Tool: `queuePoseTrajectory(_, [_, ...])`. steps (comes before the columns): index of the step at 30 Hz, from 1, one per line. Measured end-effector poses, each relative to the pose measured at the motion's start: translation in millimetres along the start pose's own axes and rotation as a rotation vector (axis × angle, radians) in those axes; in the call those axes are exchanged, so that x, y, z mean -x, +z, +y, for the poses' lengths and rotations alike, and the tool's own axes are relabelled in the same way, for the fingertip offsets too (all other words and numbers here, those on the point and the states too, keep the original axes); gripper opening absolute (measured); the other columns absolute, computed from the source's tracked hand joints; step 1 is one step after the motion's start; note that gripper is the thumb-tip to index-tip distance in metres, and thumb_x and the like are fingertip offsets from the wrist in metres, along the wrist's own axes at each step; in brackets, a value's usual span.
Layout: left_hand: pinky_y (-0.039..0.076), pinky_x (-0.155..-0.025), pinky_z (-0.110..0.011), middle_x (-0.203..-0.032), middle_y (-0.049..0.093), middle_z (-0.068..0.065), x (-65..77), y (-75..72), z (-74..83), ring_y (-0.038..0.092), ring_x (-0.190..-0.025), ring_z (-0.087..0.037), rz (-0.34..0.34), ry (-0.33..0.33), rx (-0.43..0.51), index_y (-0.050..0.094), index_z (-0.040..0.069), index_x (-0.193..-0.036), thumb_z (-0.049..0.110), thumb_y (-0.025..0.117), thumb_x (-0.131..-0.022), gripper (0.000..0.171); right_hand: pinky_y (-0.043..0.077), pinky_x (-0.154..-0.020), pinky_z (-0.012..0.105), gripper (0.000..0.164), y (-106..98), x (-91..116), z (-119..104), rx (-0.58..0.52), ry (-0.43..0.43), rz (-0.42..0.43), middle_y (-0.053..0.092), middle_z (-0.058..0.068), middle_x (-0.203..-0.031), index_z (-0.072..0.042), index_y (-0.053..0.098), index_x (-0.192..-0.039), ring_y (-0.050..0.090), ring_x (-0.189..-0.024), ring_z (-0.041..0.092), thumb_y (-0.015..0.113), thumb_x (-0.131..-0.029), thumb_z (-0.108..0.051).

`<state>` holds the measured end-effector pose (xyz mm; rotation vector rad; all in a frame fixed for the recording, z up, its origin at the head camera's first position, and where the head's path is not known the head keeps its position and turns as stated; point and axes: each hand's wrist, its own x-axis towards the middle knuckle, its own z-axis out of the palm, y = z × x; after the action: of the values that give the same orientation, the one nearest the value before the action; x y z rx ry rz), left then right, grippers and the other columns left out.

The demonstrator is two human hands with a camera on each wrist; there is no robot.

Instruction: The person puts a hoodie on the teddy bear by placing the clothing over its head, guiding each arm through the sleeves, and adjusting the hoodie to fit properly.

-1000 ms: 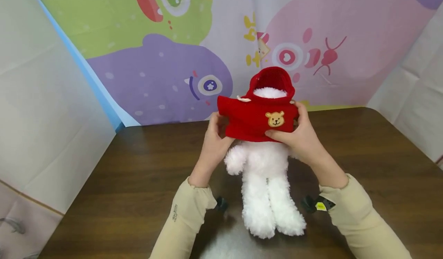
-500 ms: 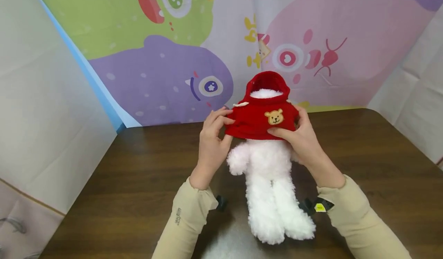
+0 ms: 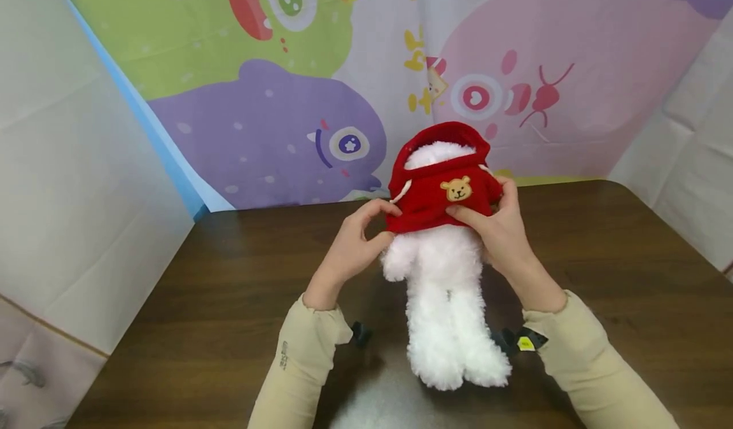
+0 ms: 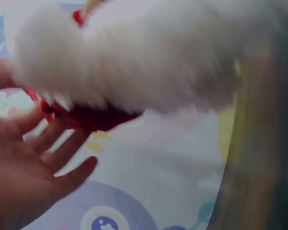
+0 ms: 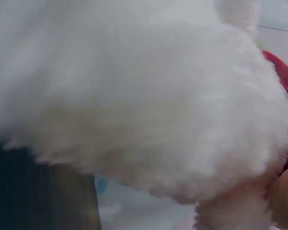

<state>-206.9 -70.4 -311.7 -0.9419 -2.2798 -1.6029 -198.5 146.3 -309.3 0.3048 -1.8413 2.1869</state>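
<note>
A fluffy white plush toy hangs above the table, its legs pointing toward me. Over its head sits a small red hoodie with a bear-face patch; white fur shows through the hood opening. At the hoodie's left side, my left hand pinches the cloth between thumb and fingers. My right hand grips the right side, thumb on the front near the patch, other fingers partly hidden behind. In the left wrist view, the hand's lower fingers spread out beside the red cloth. White fur fills most of the right wrist view.
A dark brown wooden table lies beneath. Behind it hangs a cartoon-printed backdrop, and pale cloth panels stand at both sides. A black wrist-worn device shows by the right cuff.
My left hand has shifted its hold from the sleeve to the hoodie's side, moving slightly inward. The hood has tipped, showing more white fur, and the toy's legs have swung a little.
</note>
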Motion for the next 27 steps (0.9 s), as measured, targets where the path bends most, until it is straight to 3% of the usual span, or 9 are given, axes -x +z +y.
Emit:
queuePoseTrajectory(3, [0.040,-0.097,-0.041,-0.119,0.043,-0.011,-0.4,-0.4,7.2,0.048,-0.112,-0.024,0.048,-0.149,0.169,0.036,0.005,-0.118,0.011,0.056,-0.084,0.040,0.049,-0.078,0.018,0.055,1,1,1,0.170,-0.042,-0.029,0.041,-0.001,-0.121,-0.017,0.029,-0.117,0.042,-0.111,0.014,0.067,-0.079,-0.008])
queuePoseTrajectory(5, [0.042,-0.094,-0.038,-0.123,0.036,-0.010,-1.7,2.1,9.4,0.046,-0.113,-0.024,0.088,-0.227,0.208,0.025,0.010,-0.125,0.019,0.060,-0.084,0.054,0.048,-0.079,0.017,0.059,3,3,2,0.274,-0.063,-0.052,0.042,0.001,-0.121,-0.014,0.029,-0.119,0.044,-0.110,0.014,0.070,-0.077,-0.010])
queuePoseTrajectory(8, [0.044,-0.093,-0.037,-0.128,0.034,-0.005,-3.1,7.3,9.5,0.045,-0.115,-0.019,0.087,-0.332,0.194,0.015,0.019,-0.131,0.027,0.064,-0.082,0.070,0.047,-0.080,0.018,0.065,7,5,5,0.354,-0.089,-0.105,0.043,0.006,-0.123,-0.007,0.028,-0.121,0.045,-0.109,0.016,0.072,-0.075,-0.008])
queuePoseTrajectory(11, [0.041,-0.096,-0.038,-0.131,0.035,-0.002,-2.8,10.6,6.8,0.041,-0.119,-0.017,0.048,-0.381,0.172,0.012,0.023,-0.132,0.030,0.067,-0.080,0.076,0.047,-0.080,0.017,0.065,8,7,7,0.380,-0.091,-0.139,0.044,0.009,-0.123,-0.003,0.027,-0.121,0.046,-0.109,0.018,0.072,-0.075,-0.005])
queuePoseTrajectory(18, [0.042,-0.095,-0.038,-0.132,0.035,0.003,-0.9,9.3,-0.6,0.039,-0.120,-0.015,0.025,-0.349,0.155,0.013,0.028,-0.132,0.029,0.074,-0.074,0.084,0.050,-0.076,0.019,0.066,6,6,14,0.366,-0.056,-0.205,0.043,0.014,-0.123,-0.003,0.024,-0.121,0.046,-0.107,0.021,0.069,-0.074,0.003])
queuePoseTrajectory(22, [0.042,-0.096,-0.039,-0.135,0.034,-0.001,-0.1,5.8,7.7,0.039,-0.121,-0.017,0.010,-0.306,0.155,0.010,0.024,-0.136,0.021,0.074,-0.074,0.089,0.049,-0.078,0.020,0.070,3,5,11,0.415,-0.058,-0.267,0.040,0.013,-0.124,-0.003,0.021,-0.123,0.043,-0.111,0.023,0.070,-0.073,0.002])
queuePoseTrajectory(27, [0.040,-0.097,-0.038,-0.137,0.034,-0.010,0.6,6.6,22.6,0.038,-0.122,-0.022,0.006,-0.146,0.115,0.011,0.013,-0.137,0.005,0.073,-0.072,0.090,0.047,-0.084,0.024,0.079,2,4,3,0.438,-0.022,-0.345,0.034,0.010,-0.129,-0.008,0.015,-0.125,0.037,-0.118,0.023,0.072,-0.072,-0.001])
